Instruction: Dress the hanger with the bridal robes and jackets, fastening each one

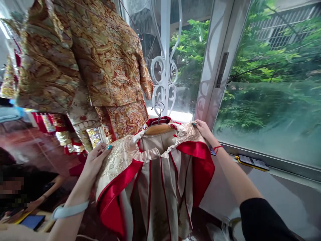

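Two bare hands held a cream and gold embroidered garment (152, 180) with red satin lining, which hung on a wooden hanger (157, 129) at the centre of the head view. The left hand (94, 161), at about 9 o'clock from the garment's collar, had its fingers closed on the embroidered shoulder, the thumb lying on top of the cloth. A pale band (70, 210) circled that wrist. The right hand (203, 130), at about 2 o'clock from the collar, pinched the other shoulder with curled fingers; a red string (217, 147) ran round its wrist. At 11 o'clock hung a gold brocade jacket (105, 57). At 12 o'clock stood a white scrolled window grille (164, 77). On the sill at 3 o'clock lay a phone (252, 162). At 8 o'clock another person's arm (42, 197) rested near a tablet (32, 221).
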`<state>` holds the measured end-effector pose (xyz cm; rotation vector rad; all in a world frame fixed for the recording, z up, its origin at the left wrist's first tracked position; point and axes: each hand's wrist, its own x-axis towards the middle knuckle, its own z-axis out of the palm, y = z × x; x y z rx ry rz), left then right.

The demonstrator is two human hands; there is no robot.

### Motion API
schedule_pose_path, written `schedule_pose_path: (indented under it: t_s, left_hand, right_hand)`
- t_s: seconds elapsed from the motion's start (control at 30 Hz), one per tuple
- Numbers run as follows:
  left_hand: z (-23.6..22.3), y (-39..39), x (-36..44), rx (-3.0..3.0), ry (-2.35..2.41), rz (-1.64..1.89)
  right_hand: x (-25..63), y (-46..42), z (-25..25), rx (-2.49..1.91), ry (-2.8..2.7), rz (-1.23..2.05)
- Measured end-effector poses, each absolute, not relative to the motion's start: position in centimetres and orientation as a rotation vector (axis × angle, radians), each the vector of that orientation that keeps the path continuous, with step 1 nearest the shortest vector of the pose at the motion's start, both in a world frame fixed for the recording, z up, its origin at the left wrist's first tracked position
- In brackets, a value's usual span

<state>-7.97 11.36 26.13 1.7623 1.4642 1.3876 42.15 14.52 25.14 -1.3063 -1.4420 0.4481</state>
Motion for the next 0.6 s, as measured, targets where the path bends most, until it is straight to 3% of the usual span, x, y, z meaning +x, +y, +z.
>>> schedule_pose_path:
  t_s: [0.1,0.23,0.37,0.47,0.6]
  left_hand:
    - [28.5,10.6,-6.2,1.678,1.399,1.558]
    - [32.1,8.7,-4.3,1.985,1.318,1.816]
    - [31.1,9.1,-7.6,1.942,1.351,1.490]
    - [29.3,10.0,-11.1,1.885,1.424,1.187]
    - [30.1,8.4,-9.2,2.134,1.666,1.335]
  right_hand:
    - [43.6,14.6,26.5,-1.333,-1.579,0.729]
    - [43.2,14.5,25.1,-1.337,-1.639,0.907]
    - [42.3,13.7,22.9,-1.327,-1.662,0.904]
    - [41.7,11.8,22.4,-1.367,-1.713,0.654]
    - [38.5,8.1,21.4,-1.331,-1.836,0.055]
